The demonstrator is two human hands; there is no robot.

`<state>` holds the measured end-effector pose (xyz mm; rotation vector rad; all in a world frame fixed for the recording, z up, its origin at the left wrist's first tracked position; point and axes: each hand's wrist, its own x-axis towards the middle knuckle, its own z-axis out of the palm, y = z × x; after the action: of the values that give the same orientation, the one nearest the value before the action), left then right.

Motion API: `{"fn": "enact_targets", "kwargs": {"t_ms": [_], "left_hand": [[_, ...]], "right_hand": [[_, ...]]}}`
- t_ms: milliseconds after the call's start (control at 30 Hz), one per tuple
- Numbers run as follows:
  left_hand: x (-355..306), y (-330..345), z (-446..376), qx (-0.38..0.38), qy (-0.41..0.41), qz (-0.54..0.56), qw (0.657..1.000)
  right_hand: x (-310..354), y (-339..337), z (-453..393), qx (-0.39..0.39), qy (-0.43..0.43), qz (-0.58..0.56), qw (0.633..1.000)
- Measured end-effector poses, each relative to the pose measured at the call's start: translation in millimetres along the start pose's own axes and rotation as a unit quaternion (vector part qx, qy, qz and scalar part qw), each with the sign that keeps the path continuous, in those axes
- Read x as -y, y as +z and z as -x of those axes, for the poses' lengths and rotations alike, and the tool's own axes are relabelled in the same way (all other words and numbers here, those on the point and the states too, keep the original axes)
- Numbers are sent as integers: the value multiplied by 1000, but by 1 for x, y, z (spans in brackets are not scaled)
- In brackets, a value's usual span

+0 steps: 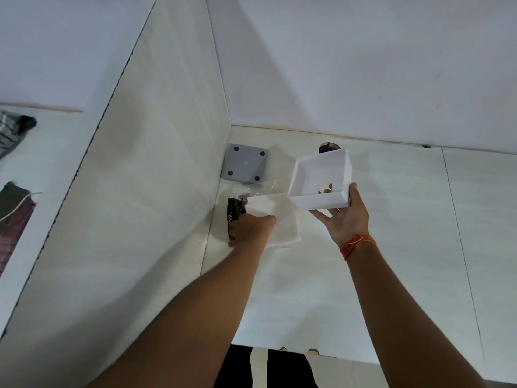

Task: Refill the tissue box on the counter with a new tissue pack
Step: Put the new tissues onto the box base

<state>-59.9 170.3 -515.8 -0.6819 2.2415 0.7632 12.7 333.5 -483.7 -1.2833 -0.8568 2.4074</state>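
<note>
My right hand [342, 217] holds the white tissue box shell [321, 177] above the counter, its open underside turned toward me and a round hole showing in its far face. My left hand [253, 226] grips a white stack of tissues [282, 219] low over the counter, just left of the shell. Dark printed plastic wrapping [234, 217] bunches at the stack's left end, under my fingers. A grey square base plate [246, 167] with dark round feet lies upside down in the counter's back left corner.
The white counter [391, 247] is bounded by a wall at the back and a white side panel [156, 191] on the left. A dark round object [328, 148] peeks out behind the shell. Clothes [14, 130] lie far left beyond the panel.
</note>
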Motion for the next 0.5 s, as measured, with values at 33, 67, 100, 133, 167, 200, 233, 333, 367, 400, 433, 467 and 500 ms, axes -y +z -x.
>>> {"fn": "enact_targets", "kwargs": {"t_ms": [33,67,100,133,167,200,233,333,367,400,433,467,500], "left_hand": [[-1,0,-1,5,-9,-1,1000],[-4,-2,1,15,-18,-5,1000],[-5,-1,1,29,-26,-11,999],[-7,-1,2,37,-35,-17,999],[-8,0,1,43,-43,-27,998],[-9,1,2,46,-54,-31,997],[-8,2,1,44,-62,-27,997],[-2,3,-1,39,-59,33,997],[0,3,-3,50,-35,82,995],[1,1,-3,65,-9,134,989],[1,0,-4,82,20,179,980],[1,-6,-4,97,45,218,970],[1,-12,-6,111,65,258,958]], "right_hand": [[0,-1,0,-2,-2,1,1000],[1,-3,1,-5,-3,2,1000],[1,-5,1,-7,-3,4,1000],[1,-7,1,-10,-4,5,1000],[1,-8,2,-12,-5,7,1000],[1,-10,2,-15,-6,9,1000],[1,-12,3,-16,-8,11,1000],[5,-18,4,-18,-14,12,1000],[6,-20,4,-19,-15,13,1000],[8,-23,4,-18,-16,13,1000],[10,-24,5,-17,-17,12,1000],[11,-25,5,-13,-17,11,1000],[12,-25,5,-9,-16,9,1000]]}}
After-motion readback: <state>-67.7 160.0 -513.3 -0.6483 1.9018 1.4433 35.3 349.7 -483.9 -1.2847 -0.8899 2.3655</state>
